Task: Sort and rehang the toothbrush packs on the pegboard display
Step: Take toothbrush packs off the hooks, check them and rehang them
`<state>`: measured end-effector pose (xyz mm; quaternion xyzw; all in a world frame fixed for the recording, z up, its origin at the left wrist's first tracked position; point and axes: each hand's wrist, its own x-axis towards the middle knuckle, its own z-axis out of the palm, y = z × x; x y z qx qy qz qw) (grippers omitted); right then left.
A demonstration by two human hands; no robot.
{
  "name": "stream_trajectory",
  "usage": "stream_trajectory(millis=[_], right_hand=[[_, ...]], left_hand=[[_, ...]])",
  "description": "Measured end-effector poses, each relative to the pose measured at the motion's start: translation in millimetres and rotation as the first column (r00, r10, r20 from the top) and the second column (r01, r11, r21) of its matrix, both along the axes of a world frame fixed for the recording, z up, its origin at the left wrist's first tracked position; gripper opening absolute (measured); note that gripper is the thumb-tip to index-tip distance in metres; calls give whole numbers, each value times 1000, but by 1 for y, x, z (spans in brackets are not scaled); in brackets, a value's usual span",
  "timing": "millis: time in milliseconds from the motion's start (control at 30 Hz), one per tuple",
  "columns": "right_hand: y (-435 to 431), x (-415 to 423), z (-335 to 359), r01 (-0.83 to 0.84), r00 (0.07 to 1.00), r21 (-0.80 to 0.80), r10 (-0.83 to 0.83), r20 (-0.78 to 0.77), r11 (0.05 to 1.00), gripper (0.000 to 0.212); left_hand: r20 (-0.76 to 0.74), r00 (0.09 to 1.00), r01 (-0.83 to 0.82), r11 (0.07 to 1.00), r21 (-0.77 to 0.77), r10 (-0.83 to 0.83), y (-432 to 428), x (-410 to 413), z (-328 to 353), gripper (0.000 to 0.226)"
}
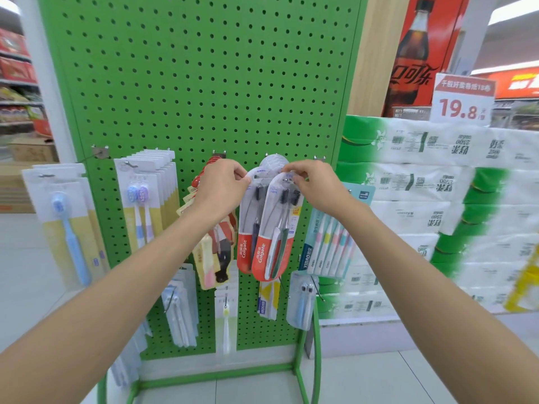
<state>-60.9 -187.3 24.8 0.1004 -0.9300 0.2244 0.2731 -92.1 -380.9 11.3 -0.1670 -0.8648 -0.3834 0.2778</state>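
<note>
Two toothbrush packs hang between my hands on the green pegboard [204, 83]. My left hand [223, 186] pinches the top of the left pack [243, 249], and my right hand [315, 185] pinches the top of the right pack [261, 255]. Fingers cover the hook, so I cannot tell whether either pack sits on it. Behind my left wrist, a cartoon pack [221, 249] is half hidden.

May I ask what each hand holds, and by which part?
Left hand pinches the left Colgate pack by its top; right hand, the right Colgate pack likewise.
</note>
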Motion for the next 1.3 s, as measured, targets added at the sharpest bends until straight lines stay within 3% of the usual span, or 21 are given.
stream_trajectory(millis=[267,433,533,633,800,933,1133,1300], right_hand=[[-3,-3,5,33,999,124,-31,-14,992,38],[-12,6,-5,81,983,67,-69,-168,994,54],[-26,17,-24,64,953,-34,-71,-295,997,43],[-48,30,-55,-47,952,-125,6,-307,991,34],[-76,41,-117,-126,978,-315,66,-196,941,40],[-88,44,-160,-78,991,-615,126,35,785,42],[-90,39,-194,-51,961,-627,208,180,777,27],[-85,38,-216,14,964,-809,206,166,588,26]], left_hand=[[-3,1000,-7,1000,6,7,-16,22,8,7],[-22,999,-40,999,36,41,-21,37,-1,9],[20,1000,-8,998,55,7,-26,45,-10,9],[36,999,18,997,71,-21,-32,52,-26,7],[126,985,94,980,175,-117,-41,61,-70,12],[257,954,90,965,247,-155,-48,56,-112,10],[338,927,72,961,266,-163,-43,59,-171,18],[376,877,192,935,298,-300,-38,61,-187,11]])
